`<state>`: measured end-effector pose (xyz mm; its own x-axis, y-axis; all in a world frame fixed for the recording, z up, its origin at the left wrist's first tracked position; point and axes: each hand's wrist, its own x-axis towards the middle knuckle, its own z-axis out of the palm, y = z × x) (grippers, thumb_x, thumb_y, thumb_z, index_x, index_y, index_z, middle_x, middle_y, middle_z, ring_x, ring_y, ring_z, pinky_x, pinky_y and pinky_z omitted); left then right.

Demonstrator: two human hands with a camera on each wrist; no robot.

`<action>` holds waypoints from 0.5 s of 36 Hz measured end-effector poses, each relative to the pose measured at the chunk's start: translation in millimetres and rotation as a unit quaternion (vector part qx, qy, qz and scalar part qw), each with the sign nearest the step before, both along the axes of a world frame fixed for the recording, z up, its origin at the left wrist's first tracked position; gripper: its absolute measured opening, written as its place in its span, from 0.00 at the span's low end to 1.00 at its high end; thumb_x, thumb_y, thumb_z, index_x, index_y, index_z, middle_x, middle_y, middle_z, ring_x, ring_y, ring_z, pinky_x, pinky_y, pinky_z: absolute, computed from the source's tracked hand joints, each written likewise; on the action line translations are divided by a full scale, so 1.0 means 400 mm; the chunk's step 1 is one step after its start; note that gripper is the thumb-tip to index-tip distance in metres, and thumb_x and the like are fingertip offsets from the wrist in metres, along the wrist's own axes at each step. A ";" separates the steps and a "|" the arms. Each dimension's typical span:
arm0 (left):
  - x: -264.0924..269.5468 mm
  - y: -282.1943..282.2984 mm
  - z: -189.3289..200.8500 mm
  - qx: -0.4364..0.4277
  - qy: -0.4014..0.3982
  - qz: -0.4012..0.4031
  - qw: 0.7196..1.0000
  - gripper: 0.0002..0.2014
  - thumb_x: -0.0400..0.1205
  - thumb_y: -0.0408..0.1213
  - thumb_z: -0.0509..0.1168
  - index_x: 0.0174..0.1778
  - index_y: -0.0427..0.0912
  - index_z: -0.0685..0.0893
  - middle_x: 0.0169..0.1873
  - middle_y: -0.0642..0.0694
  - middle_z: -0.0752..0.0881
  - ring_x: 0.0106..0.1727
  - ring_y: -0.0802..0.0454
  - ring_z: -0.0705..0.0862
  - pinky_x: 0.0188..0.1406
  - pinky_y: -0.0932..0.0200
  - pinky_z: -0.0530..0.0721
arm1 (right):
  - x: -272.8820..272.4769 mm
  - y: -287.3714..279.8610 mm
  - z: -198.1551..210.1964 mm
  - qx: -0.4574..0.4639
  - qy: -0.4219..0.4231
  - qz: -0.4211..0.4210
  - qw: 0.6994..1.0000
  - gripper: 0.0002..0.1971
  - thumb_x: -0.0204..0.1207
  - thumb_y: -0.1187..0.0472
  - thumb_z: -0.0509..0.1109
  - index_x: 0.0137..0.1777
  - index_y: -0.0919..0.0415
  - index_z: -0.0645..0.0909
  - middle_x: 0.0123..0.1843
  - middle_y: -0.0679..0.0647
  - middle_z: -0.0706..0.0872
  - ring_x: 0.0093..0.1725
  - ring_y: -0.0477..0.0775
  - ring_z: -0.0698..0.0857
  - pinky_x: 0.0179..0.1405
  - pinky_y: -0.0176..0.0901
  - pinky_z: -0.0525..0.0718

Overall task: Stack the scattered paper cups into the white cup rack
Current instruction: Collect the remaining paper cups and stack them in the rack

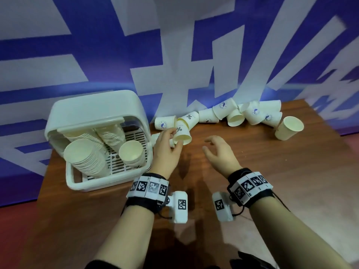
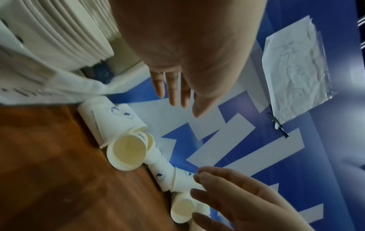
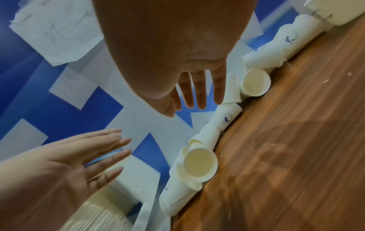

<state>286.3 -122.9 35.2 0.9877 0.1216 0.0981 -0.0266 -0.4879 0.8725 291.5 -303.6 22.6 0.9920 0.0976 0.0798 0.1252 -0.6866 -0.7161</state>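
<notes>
The white cup rack (image 1: 77,183) stands at the table's left with two slanted stacks of nested paper cups (image 1: 85,158) in it. Scattered paper cups (image 1: 233,115) lie in a row along the wall. One marked "%" (image 1: 183,135) lies nearest, mouth toward me, also seen in the left wrist view (image 2: 126,151). My left hand (image 1: 174,137) hovers just in front of it with straight fingers (image 2: 173,93), holding nothing; contact is unclear. To its right my right hand (image 1: 207,145) floats over the table, fingers (image 3: 197,96) spread and empty.
A single cup (image 1: 287,129) lies apart at the right end of the row. The brown wooden table (image 1: 252,210) ends at a blue-and-white patterned wall (image 1: 174,55). The rack's raised lid (image 1: 93,105) leans back against that wall.
</notes>
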 end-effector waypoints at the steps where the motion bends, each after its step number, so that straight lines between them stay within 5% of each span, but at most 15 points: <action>1: 0.005 -0.022 0.001 -0.004 0.002 -0.006 1.000 0.20 0.83 0.38 0.65 0.71 0.47 0.74 0.68 0.50 0.76 0.66 0.58 0.73 0.70 0.55 0.73 | 0.003 -0.025 0.002 -0.001 0.000 -0.012 1.000 0.14 0.81 0.59 0.65 0.64 0.62 0.78 0.63 0.53 0.79 0.62 0.50 0.78 0.57 0.34 0.70; 8: 0.058 -0.175 0.004 0.014 -0.001 -0.012 1.000 0.21 0.82 0.38 0.66 0.71 0.44 0.73 0.68 0.49 0.73 0.71 0.53 0.69 0.74 0.57 0.66 | 0.036 -0.195 0.007 0.001 0.001 -0.074 0.997 0.12 0.80 0.61 0.65 0.61 0.63 0.79 0.59 0.53 0.80 0.55 0.47 0.78 0.54 0.38 0.74; 18: 0.162 -0.392 -0.001 0.053 0.007 -0.058 0.997 0.23 0.82 0.39 0.66 0.73 0.44 0.71 0.70 0.49 0.72 0.74 0.53 0.66 0.76 0.58 0.62 | 0.109 -0.425 -0.020 -0.006 -0.006 -0.150 0.989 0.10 0.79 0.64 0.65 0.59 0.64 0.80 0.58 0.57 0.82 0.57 0.54 0.80 0.57 0.46 0.77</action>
